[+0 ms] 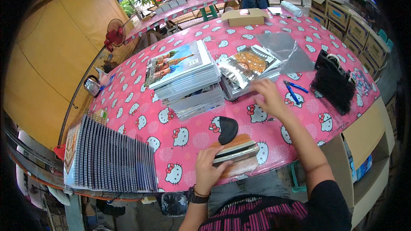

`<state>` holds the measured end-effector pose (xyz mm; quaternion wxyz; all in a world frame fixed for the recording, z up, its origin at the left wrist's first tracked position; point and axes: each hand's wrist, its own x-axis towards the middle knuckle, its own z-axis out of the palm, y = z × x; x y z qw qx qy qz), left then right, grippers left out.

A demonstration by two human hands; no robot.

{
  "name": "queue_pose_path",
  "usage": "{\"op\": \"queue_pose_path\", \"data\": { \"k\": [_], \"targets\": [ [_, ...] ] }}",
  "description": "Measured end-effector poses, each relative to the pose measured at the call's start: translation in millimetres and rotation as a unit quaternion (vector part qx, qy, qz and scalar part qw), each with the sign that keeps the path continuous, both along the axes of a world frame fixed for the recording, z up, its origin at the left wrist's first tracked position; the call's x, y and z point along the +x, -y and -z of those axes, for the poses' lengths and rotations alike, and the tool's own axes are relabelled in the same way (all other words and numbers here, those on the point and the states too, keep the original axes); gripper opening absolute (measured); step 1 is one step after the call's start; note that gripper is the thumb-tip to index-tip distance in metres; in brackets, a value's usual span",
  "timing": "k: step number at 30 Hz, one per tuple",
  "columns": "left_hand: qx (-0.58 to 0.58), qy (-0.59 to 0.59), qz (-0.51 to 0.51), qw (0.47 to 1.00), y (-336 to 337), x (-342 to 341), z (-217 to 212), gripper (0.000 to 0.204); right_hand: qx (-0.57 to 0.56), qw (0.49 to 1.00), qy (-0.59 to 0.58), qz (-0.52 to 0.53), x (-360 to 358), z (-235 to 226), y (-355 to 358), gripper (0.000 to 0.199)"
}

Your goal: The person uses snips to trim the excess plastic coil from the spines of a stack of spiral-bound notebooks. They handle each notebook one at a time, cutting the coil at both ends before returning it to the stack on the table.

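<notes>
Clasping a metal-topped block point(236, 155) in left grip point(209, 166), extending rightward from it; hovering with loosely open right grip point(269, 95) beside booklets point(247, 66).

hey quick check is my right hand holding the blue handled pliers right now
No, the blue-handled pliers lie on the pink tablecloth, to the right of your right hand and apart from its fingers.

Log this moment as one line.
left hand: holding wood-and-metal block | right hand: open, near glossy picture stack | blue-handled pliers: on table
</notes>
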<state>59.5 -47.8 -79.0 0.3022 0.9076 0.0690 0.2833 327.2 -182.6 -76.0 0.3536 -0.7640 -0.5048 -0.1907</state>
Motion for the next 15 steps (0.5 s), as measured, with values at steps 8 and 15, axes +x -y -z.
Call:
{"op": "queue_pose_path", "data": {
  "k": [8, 15],
  "targets": [
    [-0.013, 0.017, 0.016, 1.0, -1.3, -3.3, 7.5, 0.047, -0.119, 0.987, 0.1, 0.033, 45.4, 10.6, -51.4, 0.045],
    [-0.251, 0.022, 0.078, 0.965, -8.3, -4.7, 9.1, 0.043, -0.069, 0.994, 0.085, 0.018, 39.9, 12.7, -35.2, 0.053]
  ]
}}
